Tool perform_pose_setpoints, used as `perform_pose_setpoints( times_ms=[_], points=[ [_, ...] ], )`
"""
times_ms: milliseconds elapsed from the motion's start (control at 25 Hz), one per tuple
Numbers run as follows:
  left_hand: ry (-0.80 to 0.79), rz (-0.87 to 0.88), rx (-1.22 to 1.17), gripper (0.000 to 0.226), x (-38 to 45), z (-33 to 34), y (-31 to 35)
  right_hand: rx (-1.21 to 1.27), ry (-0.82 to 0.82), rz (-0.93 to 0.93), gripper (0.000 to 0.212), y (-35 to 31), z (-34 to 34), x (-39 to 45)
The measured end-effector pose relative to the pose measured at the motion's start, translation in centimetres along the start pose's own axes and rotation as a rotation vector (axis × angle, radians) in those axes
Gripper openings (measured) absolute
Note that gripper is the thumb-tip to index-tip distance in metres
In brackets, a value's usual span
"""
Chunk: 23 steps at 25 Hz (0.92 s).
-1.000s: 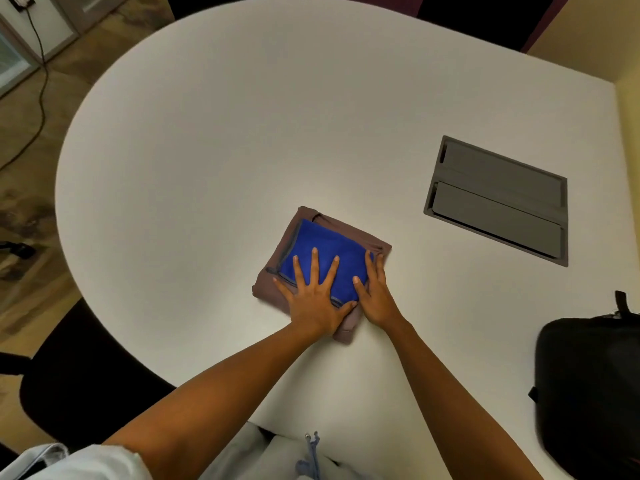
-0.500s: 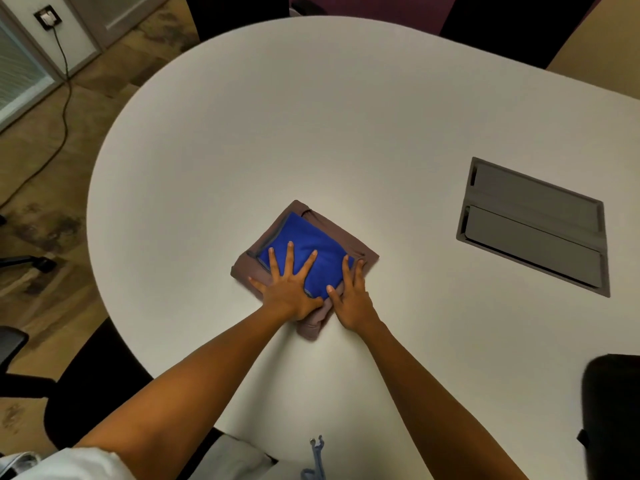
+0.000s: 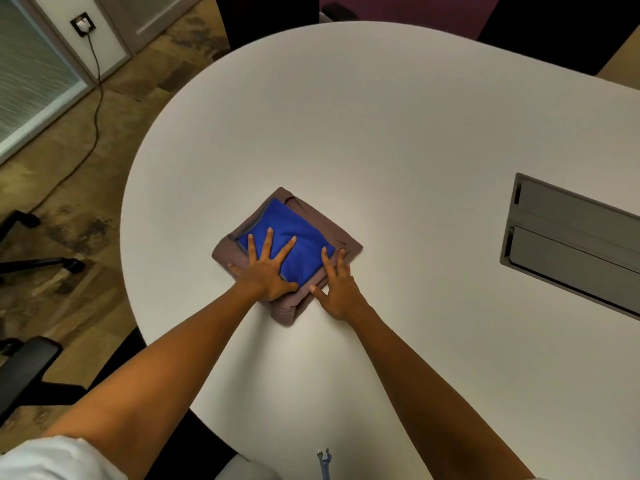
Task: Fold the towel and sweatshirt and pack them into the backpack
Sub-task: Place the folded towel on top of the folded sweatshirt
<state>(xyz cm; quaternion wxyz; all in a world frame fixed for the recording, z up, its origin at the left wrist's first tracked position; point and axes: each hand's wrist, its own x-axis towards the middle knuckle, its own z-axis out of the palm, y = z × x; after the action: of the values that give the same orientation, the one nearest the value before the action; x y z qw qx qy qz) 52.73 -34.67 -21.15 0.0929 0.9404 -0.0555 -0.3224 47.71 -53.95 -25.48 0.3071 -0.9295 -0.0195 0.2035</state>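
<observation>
Two folded pieces stacked mid-worktop (image 3: 381,133): blue towel (image 3: 294,244) atop brown sweatshirt (image 3: 301,306). Left of stack centre, left hand (image 3: 265,271) spread flat, fingers splayed on towel, clamped on nothing. At stack's right edge, right hand (image 3: 337,285) flat too, fingertips on sweatshirt. Folding apparently finished; pressing flat. Next: gripping under the stack, lifting whole toward a backpack, not in view.

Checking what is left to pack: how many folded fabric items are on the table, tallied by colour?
Blue: 1, the folded towel, lying on top under the left hand.
Brown: 1, the folded sweatshirt beneath it, with the right hand at its edge.
Total: 2. No backpack is in view.
</observation>
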Motion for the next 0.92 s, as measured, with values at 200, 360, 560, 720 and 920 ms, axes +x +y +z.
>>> perform_pose_setpoints(
  times_ms=[200,360,560,720,920],
  points=[
    [-0.007,0.042,0.041,0.113,1.5,-0.6,-3.0,-0.053,-0.025,-0.007,0.101,-1.5,0.7,1.2],
    [0.022,0.041,0.045,0.112,1.0,-0.4,-2.6,-0.125,-0.075,0.011,0.108,-1.1,0.1,1.4],
    [0.139,0.016,0.000,0.098,-1.4,0.7,-1.2,-0.011,0.021,-0.031,0.092,-0.7,-1.6,-1.6],
    [0.259,-0.045,-0.028,0.085,-3.2,2.0,0.8,0.082,0.175,0.059,0.074,0.8,-2.0,-5.9],
    [0.344,0.100,0.128,0.076,-5.4,2.8,5.4,0.189,0.422,0.078,0.069,3.2,-3.7,-11.6]
  ],
)
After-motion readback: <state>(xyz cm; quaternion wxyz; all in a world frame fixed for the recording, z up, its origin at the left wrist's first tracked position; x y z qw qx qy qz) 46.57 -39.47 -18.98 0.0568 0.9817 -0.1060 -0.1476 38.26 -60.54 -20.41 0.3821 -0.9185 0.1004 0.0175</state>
